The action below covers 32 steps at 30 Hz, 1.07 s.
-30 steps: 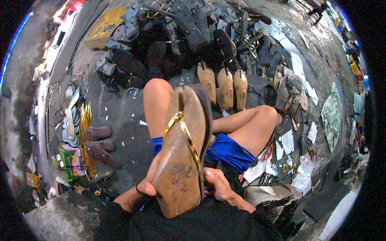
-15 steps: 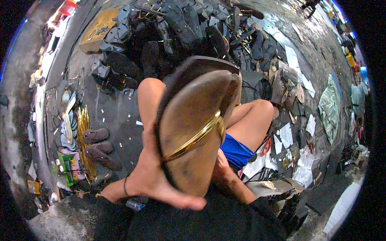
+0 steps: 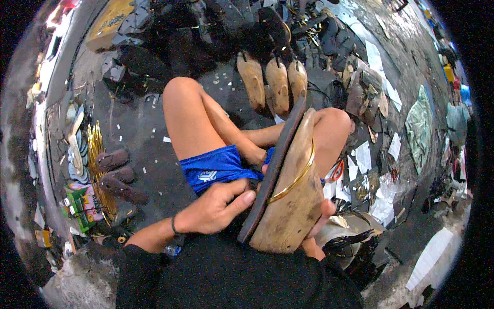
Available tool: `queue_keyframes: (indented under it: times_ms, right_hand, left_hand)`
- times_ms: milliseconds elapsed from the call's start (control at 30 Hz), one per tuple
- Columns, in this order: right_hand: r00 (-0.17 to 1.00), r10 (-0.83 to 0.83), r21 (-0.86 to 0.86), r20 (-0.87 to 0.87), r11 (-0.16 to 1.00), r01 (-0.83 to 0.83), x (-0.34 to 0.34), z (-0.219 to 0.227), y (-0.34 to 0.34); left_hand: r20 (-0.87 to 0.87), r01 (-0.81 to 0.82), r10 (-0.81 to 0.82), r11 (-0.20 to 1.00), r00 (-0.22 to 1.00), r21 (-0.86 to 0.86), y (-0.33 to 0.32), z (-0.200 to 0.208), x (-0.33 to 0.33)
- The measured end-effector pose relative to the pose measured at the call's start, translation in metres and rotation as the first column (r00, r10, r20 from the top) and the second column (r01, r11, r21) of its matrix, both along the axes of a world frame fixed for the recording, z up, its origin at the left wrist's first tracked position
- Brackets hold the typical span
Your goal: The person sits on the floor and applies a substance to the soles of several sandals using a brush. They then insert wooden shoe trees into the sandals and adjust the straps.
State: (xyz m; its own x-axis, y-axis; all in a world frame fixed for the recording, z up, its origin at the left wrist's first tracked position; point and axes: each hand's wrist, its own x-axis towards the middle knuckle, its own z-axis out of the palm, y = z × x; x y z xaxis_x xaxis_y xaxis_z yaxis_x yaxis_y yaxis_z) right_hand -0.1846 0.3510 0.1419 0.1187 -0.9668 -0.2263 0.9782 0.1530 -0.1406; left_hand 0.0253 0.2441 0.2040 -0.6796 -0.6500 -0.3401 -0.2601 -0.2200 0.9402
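A brown wooden shoe last (image 3: 285,224) stands tilted in front of my body. Against its left side lies a dark sandal sole (image 3: 272,172), and a shiny gold strap (image 3: 301,180) runs across the last. My right hand (image 3: 324,219) grips the last from the far right side, mostly hidden behind it. Just left of the sole is my left hand (image 3: 218,208), its fingers curled and the thumb pressed toward them. Whatever they pinch at the sole's underside cannot be made out.
Three more wooden lasts (image 3: 278,85) lie beyond my crossed legs. A heap of dark soles (image 3: 180,56) fills the far side. Gold strips (image 3: 100,175) and brown sandals (image 3: 121,183) lie at left. Red-handled scissors (image 3: 337,170) and paper scraps (image 3: 363,157) are at right.
The last with its sole has turned edge-on and moved lower and right, uncovering the three lasts. My left hand has left its spread grip around the sole and curled beside it.
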Motion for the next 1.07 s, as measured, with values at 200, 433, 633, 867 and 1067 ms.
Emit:
queue_keyframes:
  times_ms: [200,433,633,867,1067]
  right_hand:
    - [0.993,0.064,0.384,-0.101,0.923,-0.021,0.001,0.054,-0.011]
    - [0.998,-0.042,0.170,-0.055,0.984,0.050,0.000,0.041,-0.010]
    - [0.988,-0.088,0.015,-0.123,0.996,0.091,-0.002,0.015,-0.017]
    - [0.517,0.028,-0.010,-0.855,0.998,-0.070,-0.025,0.000,-0.032]
    - [0.495,0.270,0.069,-0.826,0.920,-0.387,0.031,-0.032,-0.087]
  left_hand:
    - [-0.071,-0.286,0.352,0.849,0.933,0.444,0.056,-0.003,-0.001]
    - [0.032,-0.314,0.368,0.742,0.929,0.592,0.054,0.011,0.006]
    - [-0.280,0.169,0.028,0.738,0.960,0.653,0.035,-0.006,0.018]
    - [-0.212,-0.129,0.290,0.820,0.933,0.558,0.045,-0.047,0.016]
    - [0.075,-0.309,0.308,0.951,0.948,0.002,0.007,-0.073,0.034]
